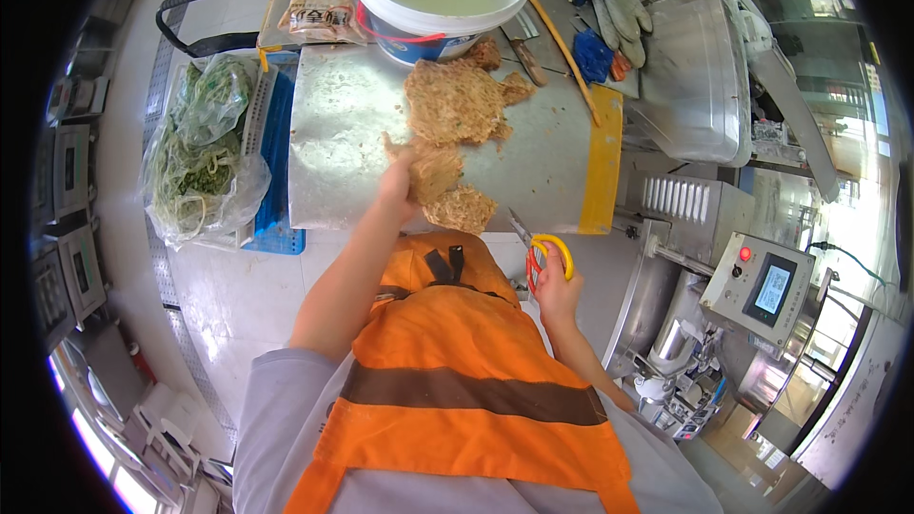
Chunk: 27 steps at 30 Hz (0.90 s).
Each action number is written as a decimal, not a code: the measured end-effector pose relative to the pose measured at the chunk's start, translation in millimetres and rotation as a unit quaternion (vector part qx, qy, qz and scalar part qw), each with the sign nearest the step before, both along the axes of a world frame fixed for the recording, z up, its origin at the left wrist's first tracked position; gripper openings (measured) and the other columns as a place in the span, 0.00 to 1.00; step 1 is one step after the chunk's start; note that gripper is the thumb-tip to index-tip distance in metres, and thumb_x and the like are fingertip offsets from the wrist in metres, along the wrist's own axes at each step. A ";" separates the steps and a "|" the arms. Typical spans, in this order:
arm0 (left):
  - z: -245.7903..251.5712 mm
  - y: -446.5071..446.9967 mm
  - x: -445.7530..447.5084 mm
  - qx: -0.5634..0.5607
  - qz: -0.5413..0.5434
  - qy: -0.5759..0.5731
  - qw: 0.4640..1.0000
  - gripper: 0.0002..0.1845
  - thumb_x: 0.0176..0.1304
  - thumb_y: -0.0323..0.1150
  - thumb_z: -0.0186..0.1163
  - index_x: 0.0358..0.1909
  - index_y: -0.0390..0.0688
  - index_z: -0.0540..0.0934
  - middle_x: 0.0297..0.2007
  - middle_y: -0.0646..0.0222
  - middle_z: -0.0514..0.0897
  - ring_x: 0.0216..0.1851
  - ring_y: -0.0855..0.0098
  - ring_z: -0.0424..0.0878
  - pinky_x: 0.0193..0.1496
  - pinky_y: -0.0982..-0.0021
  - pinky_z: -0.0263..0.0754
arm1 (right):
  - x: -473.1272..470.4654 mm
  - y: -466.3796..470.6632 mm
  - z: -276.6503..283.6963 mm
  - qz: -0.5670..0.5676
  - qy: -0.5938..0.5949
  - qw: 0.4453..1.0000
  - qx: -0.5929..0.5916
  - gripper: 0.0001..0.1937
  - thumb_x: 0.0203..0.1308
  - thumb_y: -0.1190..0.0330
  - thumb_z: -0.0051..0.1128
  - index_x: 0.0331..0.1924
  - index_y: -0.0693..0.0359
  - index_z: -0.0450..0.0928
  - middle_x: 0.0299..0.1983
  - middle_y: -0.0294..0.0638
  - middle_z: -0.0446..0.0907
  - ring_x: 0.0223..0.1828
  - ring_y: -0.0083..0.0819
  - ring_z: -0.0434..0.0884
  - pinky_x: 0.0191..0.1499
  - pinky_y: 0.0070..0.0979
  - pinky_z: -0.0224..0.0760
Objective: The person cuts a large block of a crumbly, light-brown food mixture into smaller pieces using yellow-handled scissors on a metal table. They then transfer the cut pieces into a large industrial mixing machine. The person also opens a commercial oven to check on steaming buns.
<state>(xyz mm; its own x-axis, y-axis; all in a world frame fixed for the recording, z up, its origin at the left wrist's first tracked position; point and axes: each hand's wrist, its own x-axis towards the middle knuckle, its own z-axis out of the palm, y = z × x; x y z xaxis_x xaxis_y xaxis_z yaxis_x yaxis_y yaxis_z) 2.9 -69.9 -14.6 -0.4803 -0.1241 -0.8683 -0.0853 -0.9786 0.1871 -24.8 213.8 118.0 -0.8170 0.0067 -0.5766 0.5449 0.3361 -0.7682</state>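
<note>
A brown, shaggy fibrous piece [435, 171] is gripped at its left edge by my left hand [401, 182], over the near part of the metal tabletop [335, 121]. Another fibrous clump [460, 209] touches its lower end at the table's near edge. Beyond lies a larger flat fibrous mass [454, 101], with smaller scraps around it. My right hand [556, 284] holds scissors [532, 239] with yellow and red handles just off the near edge, right of the clump. The blades point up and left, away from my body; whether they are fully closed is unclear.
A white bucket [443, 7] of cloudy liquid stands at the back, beside a plastic bag [325, 0]. Right of it lie a knife [527, 61], a wooden stick [568, 46] and gloves [621, 18]. Bagged greens [207, 164] fill a crate at left; a control box [760, 289] is at right.
</note>
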 end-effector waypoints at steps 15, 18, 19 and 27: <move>74.1 -23.1 30.3 -0.057 -0.012 0.244 0.968 0.28 0.74 0.40 0.48 0.72 0.41 0.67 0.65 0.56 0.78 0.64 0.55 0.79 0.65 0.54 0.77 | 43.8 36.1 -23.2 -0.165 0.058 0.979 -0.105 0.16 0.77 0.62 0.54 0.51 0.66 0.85 0.31 0.32 0.82 0.26 0.15 0.73 0.29 0.17 0.66; 119.1 -6.3 -8.0 -0.054 -0.055 0.252 0.965 0.27 0.74 0.41 0.50 0.70 0.41 0.69 0.63 0.59 0.80 0.61 0.57 0.81 0.59 0.56 0.80 | 55.1 63.7 -17.3 -0.108 0.147 0.981 -0.061 0.16 0.77 0.62 0.53 0.52 0.65 0.87 0.27 0.26 0.77 0.25 0.14 0.68 0.28 0.16 0.61; 135.0 4.1 -19.8 -0.061 -0.067 0.260 0.961 0.26 0.74 0.41 0.51 0.70 0.41 0.69 0.62 0.60 0.81 0.60 0.58 0.81 0.58 0.56 0.80 | 58.0 73.0 -17.7 -0.114 0.146 0.982 -0.033 0.17 0.77 0.61 0.53 0.54 0.65 0.86 0.29 0.29 0.80 0.28 0.15 0.71 0.31 0.17 0.65; 300.4 171.1 -140.0 -0.069 -0.265 0.373 0.886 0.25 0.73 0.45 0.53 0.67 0.44 0.73 0.57 0.64 0.84 0.53 0.62 0.84 0.51 0.57 0.82 | 51.5 167.3 -34.9 -0.168 0.134 0.976 0.031 0.16 0.75 0.62 0.55 0.58 0.60 0.84 0.40 0.42 0.89 0.35 0.24 0.82 0.42 0.24 0.76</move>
<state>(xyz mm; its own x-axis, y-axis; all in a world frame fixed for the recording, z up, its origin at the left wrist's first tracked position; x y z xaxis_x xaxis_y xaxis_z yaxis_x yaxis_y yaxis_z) -137.1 101.2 285.8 -0.9371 0.2107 -0.2781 -0.3284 -0.8020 0.4989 26.7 381.1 83.1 -0.8839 0.3288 -0.3326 0.4148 0.2223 -0.8824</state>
